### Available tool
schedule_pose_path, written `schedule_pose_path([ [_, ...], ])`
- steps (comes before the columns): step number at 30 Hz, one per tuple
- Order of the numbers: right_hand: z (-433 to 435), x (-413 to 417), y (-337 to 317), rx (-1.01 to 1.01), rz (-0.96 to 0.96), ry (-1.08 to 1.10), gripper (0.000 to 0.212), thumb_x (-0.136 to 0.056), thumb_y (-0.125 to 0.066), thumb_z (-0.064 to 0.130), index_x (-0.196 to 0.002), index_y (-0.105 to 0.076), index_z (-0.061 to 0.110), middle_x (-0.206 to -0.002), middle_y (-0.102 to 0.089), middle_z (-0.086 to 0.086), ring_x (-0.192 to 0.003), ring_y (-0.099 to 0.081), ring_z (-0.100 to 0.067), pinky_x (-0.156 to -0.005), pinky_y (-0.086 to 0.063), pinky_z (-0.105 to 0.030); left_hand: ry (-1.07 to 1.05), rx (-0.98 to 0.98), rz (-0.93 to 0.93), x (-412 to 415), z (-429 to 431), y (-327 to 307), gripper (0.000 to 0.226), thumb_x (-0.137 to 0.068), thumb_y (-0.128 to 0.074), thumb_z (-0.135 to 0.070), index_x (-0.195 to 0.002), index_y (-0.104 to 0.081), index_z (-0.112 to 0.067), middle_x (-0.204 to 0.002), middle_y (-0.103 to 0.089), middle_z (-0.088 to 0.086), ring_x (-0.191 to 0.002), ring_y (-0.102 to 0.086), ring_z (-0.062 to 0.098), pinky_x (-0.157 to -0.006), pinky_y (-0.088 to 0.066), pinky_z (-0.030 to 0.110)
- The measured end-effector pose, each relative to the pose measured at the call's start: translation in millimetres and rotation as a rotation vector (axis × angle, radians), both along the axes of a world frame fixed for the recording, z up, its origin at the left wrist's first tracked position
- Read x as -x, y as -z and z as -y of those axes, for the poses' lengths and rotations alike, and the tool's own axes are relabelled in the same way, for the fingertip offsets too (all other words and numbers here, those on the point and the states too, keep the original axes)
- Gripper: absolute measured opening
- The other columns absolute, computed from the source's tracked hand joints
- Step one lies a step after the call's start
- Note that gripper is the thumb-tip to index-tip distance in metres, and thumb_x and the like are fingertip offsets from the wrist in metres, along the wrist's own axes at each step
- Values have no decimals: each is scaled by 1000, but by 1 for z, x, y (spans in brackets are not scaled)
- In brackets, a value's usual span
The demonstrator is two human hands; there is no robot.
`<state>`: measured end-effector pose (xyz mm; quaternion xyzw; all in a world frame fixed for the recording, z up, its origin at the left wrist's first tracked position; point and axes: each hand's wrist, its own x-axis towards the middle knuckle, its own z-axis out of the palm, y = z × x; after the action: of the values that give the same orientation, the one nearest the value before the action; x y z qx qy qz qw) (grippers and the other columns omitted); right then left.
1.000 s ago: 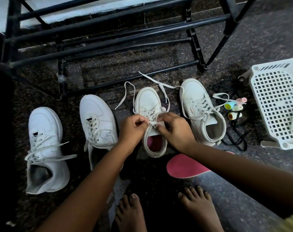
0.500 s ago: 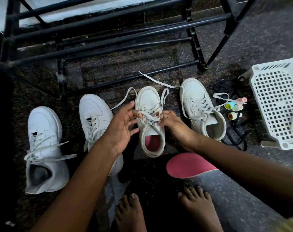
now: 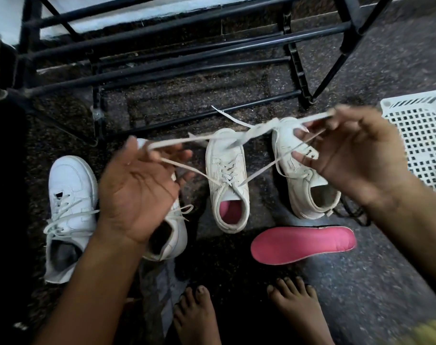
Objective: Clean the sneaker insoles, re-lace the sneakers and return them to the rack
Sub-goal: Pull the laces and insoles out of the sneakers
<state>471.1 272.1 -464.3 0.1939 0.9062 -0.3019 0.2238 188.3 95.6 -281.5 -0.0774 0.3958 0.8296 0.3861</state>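
A small white sneaker (image 3: 227, 180) with a pink insole inside stands on the floor in the middle. Both ends of its white lace (image 3: 207, 139) are pulled up and out to the sides. My left hand (image 3: 139, 190) holds the left lace end, raised above the floor. My right hand (image 3: 349, 155) pinches the right lace end, also raised. A second small sneaker (image 3: 309, 190) stands to the right, partly behind my right hand. A loose pink insole (image 3: 304, 245) lies on the floor in front of it. Two larger white sneakers (image 3: 70, 210) sit at the left.
The black metal shoe rack (image 3: 162, 66) stands behind the sneakers. A white perforated plastic basket (image 3: 421, 135) lies at the right edge. A black lace (image 3: 356, 215) trails under my right wrist. My bare feet (image 3: 246, 317) are at the bottom.
Both hands rose from the sneaker's tongue and moved apart, drawing the two lace ends up and outward. The view moved closer.
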Motion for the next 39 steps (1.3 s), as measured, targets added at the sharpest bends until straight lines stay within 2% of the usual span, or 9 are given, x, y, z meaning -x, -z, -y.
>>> schedule_pose_path([
  [4,2,-21,15,39,40,49,31,-69,-38,40,-97,-47,30,-102,-47,-1,-87,-46,-34,-52,-50,-44,-154,79,88,18,10,3,28,-50,-81,-38,-53,-58,-22,-89,-66,-3,-96,-65,20,-98,-39,41],
  [10,-9,-52,9,-143,87,-117,31,-68,-37,39,-96,-47,30,-93,-62,-3,-73,-65,-40,-49,-50,-46,-327,358,159,52,11,14,29,-73,-61,-35,-48,-58,-21,-83,-64,-6,-95,-59,18,-86,-42,34],
  [13,-48,35,-29,38,-84,-63,25,-72,-42,36,-96,-45,28,-88,-65,-4,-108,-50,-49,-54,-54,-42,-312,485,100,56,0,26,44,-91,-49,-30,-49,-58,-20,-75,-64,-5,-82,-61,15,-87,-45,33],
  [14,-67,95,-61,11,-174,-14,15,-76,-50,33,-90,-48,26,-79,-66,-2,-115,-48,-45,-58,-53,-35,-298,497,47,55,-4,30,39,-92,-49,-27,-55,-58,-19,-75,-65,-4,-80,-62,14,-86,-46,33],
  [17,-98,226,-113,-16,-476,194,25,-83,-65,33,-66,-51,21,-64,-56,0,-69,-57,-22,-59,-41,-32,-143,541,-235,46,-17,39,19,-88,-55,-18,-69,-55,-15,-77,-67,-3,-86,-63,15,-89,-47,32],
  [25,-69,212,-111,66,-774,365,25,-86,-65,29,-70,-51,14,-70,-54,1,-68,-50,-19,-68,-41,-37,245,586,-652,23,-51,52,22,-86,-55,-5,-66,-60,-12,-100,-69,13,-94,-64,7,-83,-47,19],
  [30,-52,200,-121,119,-962,147,21,-89,-65,18,-76,-56,3,-79,-64,-8,-75,-57,-23,-72,-45,-31,428,656,-872,-1,-56,73,19,-75,-55,-10,-59,-46,-14,-98,-69,9,-94,-63,8,-77,-46,15],
  [35,-57,211,-108,56,-707,124,24,-85,-62,36,-81,-56,13,-83,-63,-2,-78,-56,-25,-70,-44,-35,421,928,-1204,-8,-51,91,14,-71,-58,-29,-71,-50,-18,-99,-58,5,-96,-56,17,-71,-44,27],
  [39,-53,198,-98,-208,-534,-23,20,-81,-57,25,-96,-58,12,-99,-59,-10,-91,-51,-33,-80,-44,-41,608,1269,-1516,-8,-41,95,68,-68,-71,-35,-123,-42,-9,-128,-44,12,-115,-46,29,-86,-45,38],
])
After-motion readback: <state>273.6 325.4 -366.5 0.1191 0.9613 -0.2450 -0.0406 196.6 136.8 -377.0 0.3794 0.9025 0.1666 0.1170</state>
